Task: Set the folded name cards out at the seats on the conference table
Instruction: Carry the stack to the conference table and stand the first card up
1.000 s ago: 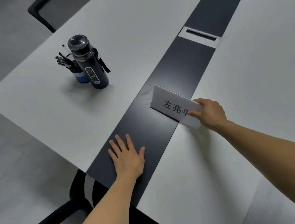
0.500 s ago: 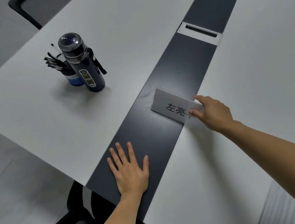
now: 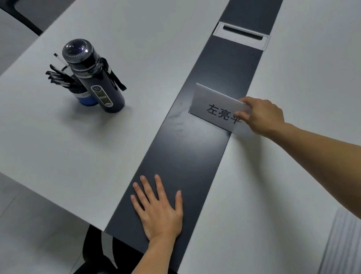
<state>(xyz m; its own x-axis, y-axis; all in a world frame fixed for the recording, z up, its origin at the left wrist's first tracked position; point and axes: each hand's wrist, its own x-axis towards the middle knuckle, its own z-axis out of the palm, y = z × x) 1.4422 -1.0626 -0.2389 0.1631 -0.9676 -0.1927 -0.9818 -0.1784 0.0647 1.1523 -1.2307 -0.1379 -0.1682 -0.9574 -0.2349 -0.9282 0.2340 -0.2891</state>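
- Head view: the left hand [image 3: 159, 212] lies flat, fingers straight and spread, palm down on the dark centre strip [image 3: 185, 157] at the near end of the conference table [image 3: 145, 35]. It holds nothing.
- The right hand [image 3: 261, 114] pinches the right end of the folded name card [image 3: 213, 106] — thumb on the printed face, fingers curled behind the top fold.
- That card stands tilted, across the strip's right edge, just beside the white tabletop.
- The thumb hides part of the last printed character; the card's back panel is out of sight.
- Far left, a dark bottle [image 3: 95, 79] stands touching a pen cup [image 3: 83, 95], mostly hidden behind it.
- A cable slot [image 3: 241, 34] sits farther along the strip — its inside is too dark to make out.
- Chairs are cut off at the near and far-left edges.
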